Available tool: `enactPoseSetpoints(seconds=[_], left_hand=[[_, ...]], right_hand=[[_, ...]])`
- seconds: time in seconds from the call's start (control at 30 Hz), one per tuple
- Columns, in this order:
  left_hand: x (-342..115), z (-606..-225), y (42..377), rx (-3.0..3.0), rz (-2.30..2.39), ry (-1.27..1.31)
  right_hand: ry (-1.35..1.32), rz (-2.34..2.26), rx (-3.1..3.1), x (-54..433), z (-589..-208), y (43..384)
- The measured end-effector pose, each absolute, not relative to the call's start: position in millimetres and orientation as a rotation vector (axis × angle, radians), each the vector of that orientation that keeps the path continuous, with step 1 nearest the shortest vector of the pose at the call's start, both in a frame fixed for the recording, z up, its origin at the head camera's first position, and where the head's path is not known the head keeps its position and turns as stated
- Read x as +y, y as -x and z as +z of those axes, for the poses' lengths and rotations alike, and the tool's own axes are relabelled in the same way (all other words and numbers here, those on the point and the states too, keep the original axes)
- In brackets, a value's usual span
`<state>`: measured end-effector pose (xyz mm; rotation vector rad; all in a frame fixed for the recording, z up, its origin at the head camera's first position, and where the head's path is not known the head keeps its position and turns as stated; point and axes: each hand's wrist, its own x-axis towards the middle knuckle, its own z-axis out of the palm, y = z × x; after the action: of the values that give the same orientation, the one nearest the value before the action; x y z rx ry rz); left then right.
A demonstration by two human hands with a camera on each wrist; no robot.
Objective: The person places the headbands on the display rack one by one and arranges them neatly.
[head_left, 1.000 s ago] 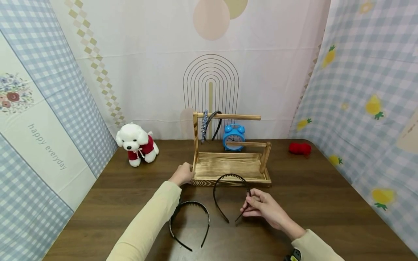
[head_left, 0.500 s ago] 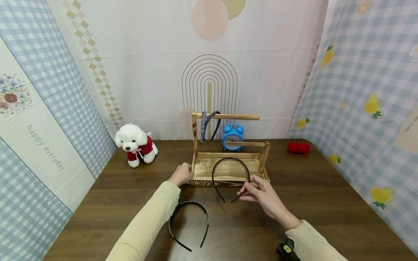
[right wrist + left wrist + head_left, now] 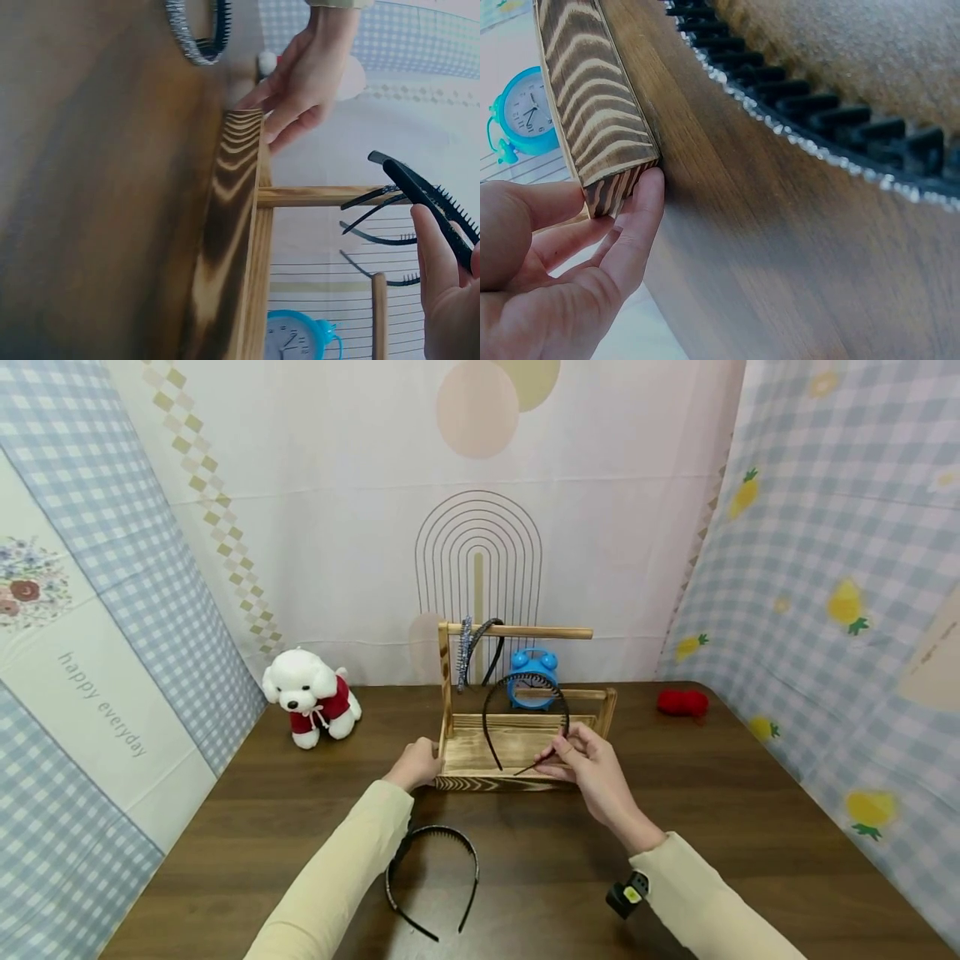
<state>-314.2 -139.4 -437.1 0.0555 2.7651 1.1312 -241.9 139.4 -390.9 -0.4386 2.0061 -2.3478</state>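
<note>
My left hand (image 3: 414, 764) grips the left end of a wooden stand (image 3: 480, 783) with a tray base and two side bars. In the left wrist view, its thumb and fingers hold the corner of the stand (image 3: 600, 97). Between the thumb and fingers of my right hand (image 3: 596, 772) is one leg of a black toothed headband (image 3: 486, 718), raised upright over the tray. A glittery blue headband (image 3: 464, 656) and a dark headband (image 3: 498, 652) hang on the upper bar. Another black headband (image 3: 477, 868), with sparkly edging, lies on the table near my left forearm.
Behind the stand is a blue alarm clock (image 3: 534, 662), partly covered by the lower bar and the held headband. A white toy dog (image 3: 307, 689) in red sits at the back left. Red yarn (image 3: 682, 702) lies at the back right of the brown table (image 3: 285, 827).
My right hand has carried the black headband up and away from me, from in front of the stand to above its tray. My left hand keeps its grip on the stand.
</note>
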Motion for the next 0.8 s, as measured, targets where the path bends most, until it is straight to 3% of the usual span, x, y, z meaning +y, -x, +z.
enactPoseSetpoints(seconds=[0.8], left_hand=[[-139.7,-435.8,311.5,2.738,1.164,-0.040]], right_hand=[[0.465,-2.458,2.082,102.9,-352.5,267.0]])
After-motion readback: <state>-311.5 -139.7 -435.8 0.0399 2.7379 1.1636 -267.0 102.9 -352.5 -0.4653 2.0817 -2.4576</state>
